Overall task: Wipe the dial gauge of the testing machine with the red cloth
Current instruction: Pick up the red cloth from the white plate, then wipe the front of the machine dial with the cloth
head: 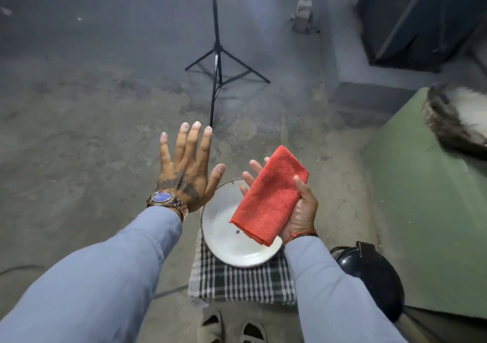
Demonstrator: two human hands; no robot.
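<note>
My right hand point(297, 205) grasps the folded red cloth point(268, 197) just right of frame centre, thumb pressed across it. My left hand point(187, 168) is spread flat, released, fingers splayed, a watch point(164, 199) on its wrist. Below the cloth I see a white plate point(229, 240) on a checked cloth point(237, 282). A black tripod point(218, 60) stands upper centre; a green surface point(427, 211) fills the right edge.

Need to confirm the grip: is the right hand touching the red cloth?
Touching. The head view shows the red cloth lying folded across the right hand, thumb pressed on top.
</note>
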